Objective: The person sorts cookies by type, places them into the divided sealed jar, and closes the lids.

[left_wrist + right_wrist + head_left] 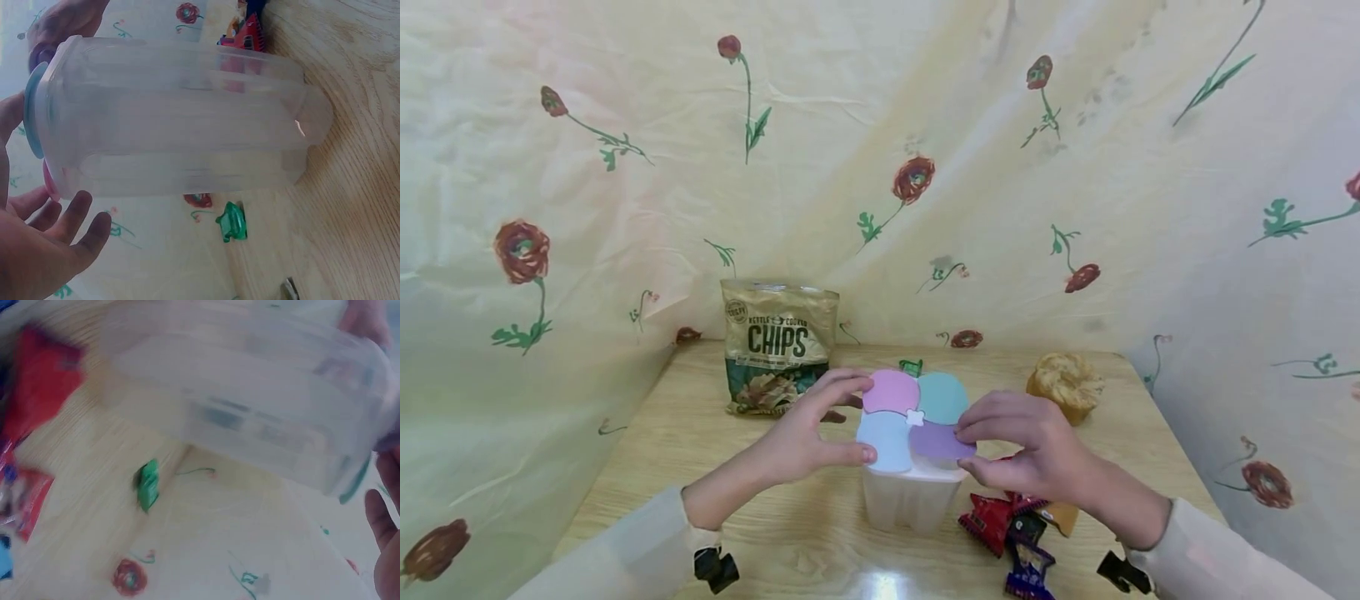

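Note:
A tall translucent plastic container [906,504] stands upright on the table, topped by pink [891,392], teal [943,397], light blue [883,442] and purple lids [942,442] around a small white centre piece. My left hand [820,429] spans its left side, forefinger at the pink lid and thumb at the light blue one; the other fingers spread loosely beside the container [175,119] in the left wrist view. From the right, my right hand [1030,437] pinches the outer edge of the purple lid between fingers and thumb. The container [237,387] looks blurred in the right wrist view.
A chips bag [780,346] stands at the back left. A green-wrapped piece [148,485] lies behind the container. Red [987,521] and dark blue packets [1028,571] lie near my right forearm. A tan, crumpled-topped bundle [1066,385] sits back right. Flowered cloth [850,167] hangs behind the table [775,533].

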Motion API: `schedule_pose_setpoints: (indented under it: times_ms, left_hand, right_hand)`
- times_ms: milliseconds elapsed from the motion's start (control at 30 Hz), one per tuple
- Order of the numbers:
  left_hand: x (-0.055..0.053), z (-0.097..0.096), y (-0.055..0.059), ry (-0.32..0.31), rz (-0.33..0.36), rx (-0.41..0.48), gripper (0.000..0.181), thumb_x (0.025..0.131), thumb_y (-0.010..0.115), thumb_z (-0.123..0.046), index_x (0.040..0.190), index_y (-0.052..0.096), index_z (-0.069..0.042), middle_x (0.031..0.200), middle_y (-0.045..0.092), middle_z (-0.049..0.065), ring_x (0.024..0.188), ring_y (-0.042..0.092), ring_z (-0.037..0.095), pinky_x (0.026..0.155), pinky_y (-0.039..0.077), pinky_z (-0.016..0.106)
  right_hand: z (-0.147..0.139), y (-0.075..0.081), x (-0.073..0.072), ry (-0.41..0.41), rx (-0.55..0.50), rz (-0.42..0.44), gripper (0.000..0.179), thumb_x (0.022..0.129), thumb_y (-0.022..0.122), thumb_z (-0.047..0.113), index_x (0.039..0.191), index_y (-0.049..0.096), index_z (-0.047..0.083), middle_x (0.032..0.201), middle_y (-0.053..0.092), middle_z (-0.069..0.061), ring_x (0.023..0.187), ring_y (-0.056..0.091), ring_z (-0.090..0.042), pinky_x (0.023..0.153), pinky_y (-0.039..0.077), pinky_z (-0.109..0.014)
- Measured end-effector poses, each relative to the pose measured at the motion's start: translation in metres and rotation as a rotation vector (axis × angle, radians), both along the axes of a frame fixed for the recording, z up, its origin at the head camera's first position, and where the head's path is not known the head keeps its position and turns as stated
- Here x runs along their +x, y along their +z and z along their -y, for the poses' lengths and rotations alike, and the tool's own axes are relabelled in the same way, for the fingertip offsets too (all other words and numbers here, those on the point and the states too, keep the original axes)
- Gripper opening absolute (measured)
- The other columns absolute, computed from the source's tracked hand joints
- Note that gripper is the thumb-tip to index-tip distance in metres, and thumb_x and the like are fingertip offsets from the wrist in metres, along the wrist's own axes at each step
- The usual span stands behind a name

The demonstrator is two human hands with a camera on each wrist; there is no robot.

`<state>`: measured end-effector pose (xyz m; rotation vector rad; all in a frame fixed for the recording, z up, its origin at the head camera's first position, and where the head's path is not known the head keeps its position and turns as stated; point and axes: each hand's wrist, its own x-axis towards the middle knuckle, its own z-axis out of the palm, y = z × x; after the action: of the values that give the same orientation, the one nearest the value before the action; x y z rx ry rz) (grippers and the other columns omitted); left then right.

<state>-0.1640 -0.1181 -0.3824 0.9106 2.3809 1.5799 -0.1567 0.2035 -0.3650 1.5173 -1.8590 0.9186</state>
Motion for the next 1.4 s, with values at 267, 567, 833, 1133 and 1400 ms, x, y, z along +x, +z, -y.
schedule_pose_setpoints:
  times_ms: [267, 567, 833, 1133, 1400]
  left_hand:
    - [0.006, -0.002, 0.010, 0.010, -0.045, -0.109, 0.078, 0.085, 0.085, -0.030, 0.152, 0.048, -0.011, 0.159, 0.037, 0.000, 0.130, 0.055, 0.025, 0.104, 0.046, 0.052]
    - [0.013, -0.004, 0.033, 0.081, -0.235, -0.176, 0.060, 0.087, 0.082, -0.037, 0.141, 0.061, -0.019, 0.148, 0.053, -0.007, 0.138, 0.050, 0.020, 0.111, 0.042, 0.056]
    - [0.020, -0.017, 0.053, 0.036, -0.129, 0.003, 0.027, 0.095, 0.075, -0.022, 0.120, 0.074, -0.012, 0.115, 0.073, 0.001, 0.101, 0.068, 0.013, 0.086, 0.058, 0.033]
    - [0.020, -0.034, 0.055, -0.020, 0.061, 0.013, 0.018, 0.099, 0.069, -0.022, 0.108, 0.077, -0.009, 0.092, 0.072, 0.003, 0.079, 0.066, 0.021, 0.067, 0.058, 0.031]
    - [0.017, -0.039, 0.056, -0.050, 0.044, -0.018, 0.010, 0.095, 0.072, -0.017, 0.103, 0.077, -0.012, 0.097, 0.072, 0.000, 0.086, 0.066, 0.016, 0.075, 0.057, 0.030]
  right_hand:
    - [-0.008, 0.003, 0.003, -0.001, 0.029, 0.173, 0.018, 0.087, 0.083, 0.016, 0.104, 0.077, 0.010, 0.103, 0.074, -0.008, 0.092, 0.070, -0.019, 0.085, 0.054, -0.018]
    - [-0.007, 0.012, 0.004, -0.051, 0.052, 0.172, 0.022, 0.088, 0.079, 0.003, 0.109, 0.078, 0.010, 0.108, 0.076, -0.006, 0.095, 0.072, -0.018, 0.086, 0.055, -0.019]
    - [-0.006, 0.021, 0.004, -0.086, 0.071, 0.278, 0.038, 0.083, 0.077, -0.009, 0.110, 0.076, 0.017, 0.108, 0.074, 0.001, 0.094, 0.071, -0.012, 0.082, 0.055, -0.019]
    - [-0.004, 0.031, -0.004, -0.133, 0.100, 0.343, 0.030, 0.086, 0.079, -0.002, 0.106, 0.077, 0.022, 0.103, 0.075, 0.007, 0.091, 0.069, -0.009, 0.077, 0.057, -0.028]
    - [-0.001, 0.039, -0.009, -0.221, 0.152, 0.469, 0.019, 0.093, 0.077, 0.012, 0.102, 0.078, 0.029, 0.101, 0.074, 0.012, 0.086, 0.067, -0.006, 0.070, 0.056, -0.028]
